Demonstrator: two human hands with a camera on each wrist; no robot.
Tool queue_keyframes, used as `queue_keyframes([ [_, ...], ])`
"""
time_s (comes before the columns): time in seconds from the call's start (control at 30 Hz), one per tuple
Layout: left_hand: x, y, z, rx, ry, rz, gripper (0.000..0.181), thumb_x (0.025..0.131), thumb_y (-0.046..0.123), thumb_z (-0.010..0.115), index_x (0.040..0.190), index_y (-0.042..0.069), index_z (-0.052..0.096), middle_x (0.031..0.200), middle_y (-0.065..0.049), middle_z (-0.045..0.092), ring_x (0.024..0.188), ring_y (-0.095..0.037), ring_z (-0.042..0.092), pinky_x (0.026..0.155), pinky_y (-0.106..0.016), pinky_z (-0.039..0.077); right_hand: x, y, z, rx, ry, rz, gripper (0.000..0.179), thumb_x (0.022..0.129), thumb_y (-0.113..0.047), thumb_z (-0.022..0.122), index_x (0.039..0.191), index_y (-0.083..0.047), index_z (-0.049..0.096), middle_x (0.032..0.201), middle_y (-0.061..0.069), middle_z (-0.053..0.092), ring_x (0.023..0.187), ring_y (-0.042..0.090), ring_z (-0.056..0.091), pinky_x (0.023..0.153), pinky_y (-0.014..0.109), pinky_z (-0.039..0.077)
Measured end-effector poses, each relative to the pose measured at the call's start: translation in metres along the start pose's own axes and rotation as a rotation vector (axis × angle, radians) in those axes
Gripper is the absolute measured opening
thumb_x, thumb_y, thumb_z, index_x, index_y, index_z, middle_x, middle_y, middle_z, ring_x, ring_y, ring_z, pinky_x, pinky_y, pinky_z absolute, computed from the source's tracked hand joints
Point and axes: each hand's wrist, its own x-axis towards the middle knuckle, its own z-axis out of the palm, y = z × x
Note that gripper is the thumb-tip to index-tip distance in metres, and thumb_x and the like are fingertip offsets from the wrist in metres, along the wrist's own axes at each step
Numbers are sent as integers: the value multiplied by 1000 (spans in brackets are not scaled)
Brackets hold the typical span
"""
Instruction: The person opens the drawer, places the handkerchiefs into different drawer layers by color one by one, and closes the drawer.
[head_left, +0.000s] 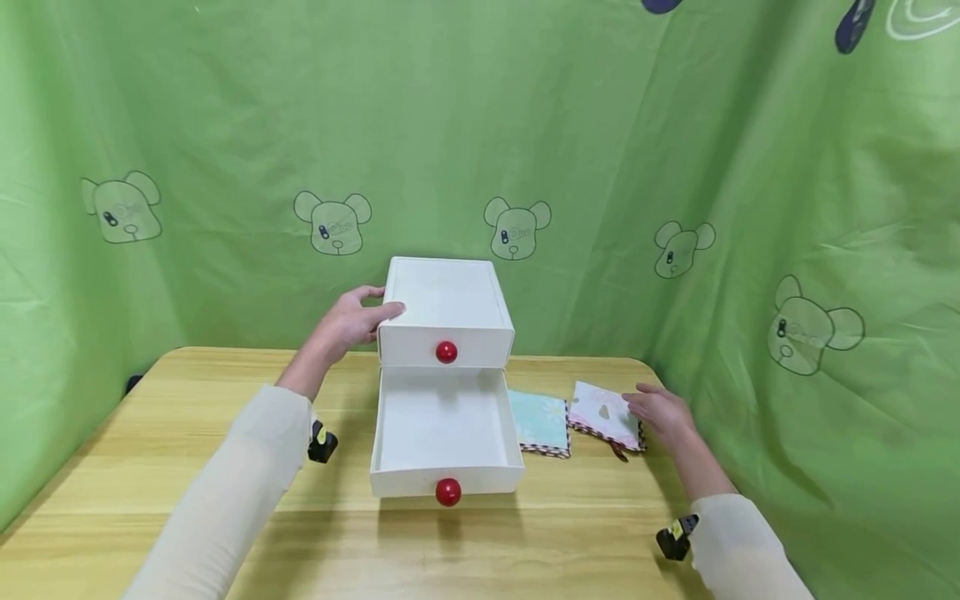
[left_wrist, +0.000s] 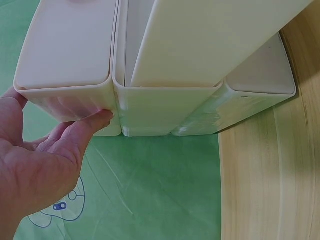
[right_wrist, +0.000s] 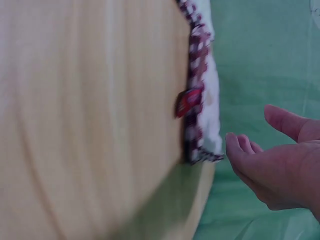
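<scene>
A white drawer cabinet (head_left: pixel 450 287) stands on the table with its top drawer (head_left: pixel 408 345) closed. Below that, an empty drawer (head_left: pixel 447 442) with a red knob is pulled out toward me. My left hand (head_left: pixel 351 319) holds the cabinet's upper left side, thumb over the top edge and fingers along the side wall. On the right lies a pink patterned cloth square (head_left: pixel 600 410) with checked trim and a small red tab (right_wrist: pixel 188 102). My right hand (head_left: pixel 662 412) is at its right edge, fingers extended and holding nothing, thumb apart from them.
A light blue cloth square (head_left: pixel 540 421) with the same checked trim lies between the cabinet and the pink one. The left wrist view shows a third, lowest tier (left_wrist: pixel 262 72) of the cabinet. A green curtain (head_left: pixel 450 125) hangs behind the wooden table (head_left: pixel 225 392) and along its sides.
</scene>
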Motion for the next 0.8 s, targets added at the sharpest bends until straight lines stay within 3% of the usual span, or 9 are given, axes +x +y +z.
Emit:
queue_keyframes([
  [0.23, 0, 0, 0, 7, -3, -2, 84, 95, 44, 69, 161, 16, 26, 147, -17, 53, 131, -35, 55, 112, -47, 47, 6, 19, -8, -99, 164, 63, 71, 100, -11, 60, 158, 4, 21, 157, 28, 34, 141, 40, 44, 119, 45, 39],
  [0.37, 0, 0, -1, 12, 0, -4, 84, 95, 44, 69, 161, 16, 27, 146, -17, 54, 130, -35, 56, 112, -48, 46, 8, 26, -8, -168, 267, 79, 79, 92, -12, 72, 156, 5, 28, 153, 33, 39, 131, 41, 51, 111, 44, 48],
  [0.57, 1, -1, 1, 8, -6, -2, 83, 95, 43, 69, 161, 15, 26, 148, -17, 52, 133, -36, 54, 113, -47, 46, 7, 35, -6, -257, 273, 89, 87, 84, -8, 74, 156, 6, 28, 155, 34, 34, 140, 47, 38, 116, 52, 39],
  [0.7, 1, -1, 1, 7, -5, 4, 83, 95, 43, 69, 161, 15, 26, 149, -17, 51, 133, -36, 54, 113, -47, 46, 9, 40, -3, -313, 295, 77, 89, 80, -6, 76, 155, 6, 30, 152, 33, 40, 138, 48, 41, 111, 51, 45],
  [0.8, 1, -1, 0, 6, -4, 7, 83, 95, 43, 69, 161, 15, 26, 148, -18, 51, 133, -36, 54, 113, -47, 47, 12, 43, -3, -336, 321, 83, 88, 80, -5, 77, 155, 4, 32, 151, 30, 44, 138, 47, 42, 99, 42, 53],
])
